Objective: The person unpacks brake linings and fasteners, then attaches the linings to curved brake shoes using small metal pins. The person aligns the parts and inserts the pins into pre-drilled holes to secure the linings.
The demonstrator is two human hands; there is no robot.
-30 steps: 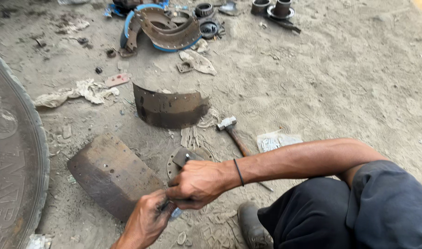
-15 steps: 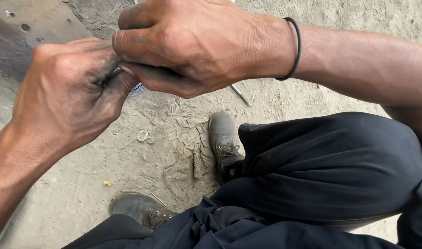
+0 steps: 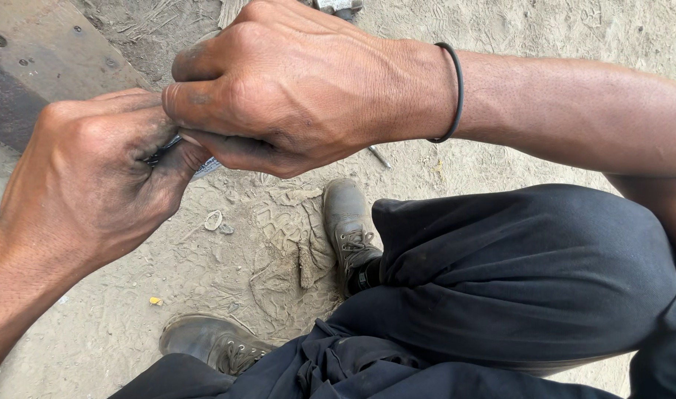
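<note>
both hands pinch one small metal piece (image 3: pixel 177 148) between them, held up above the dirt (image 3: pixel 227 266) in front of my knees. left hand (image 3: pixel 94 185) is closed round one end, right hand (image 3: pixel 279 89) is curled tight over the other; most of the piece is hidden, so i can't tell what it is. fingers are greasy, so it could slip and drop into the loose sand by my boot (image 3: pixel 349 222). pulling hard could jerk my knuckles into the rusty plate (image 3: pixel 35 66) just beside the left hand.
</note>
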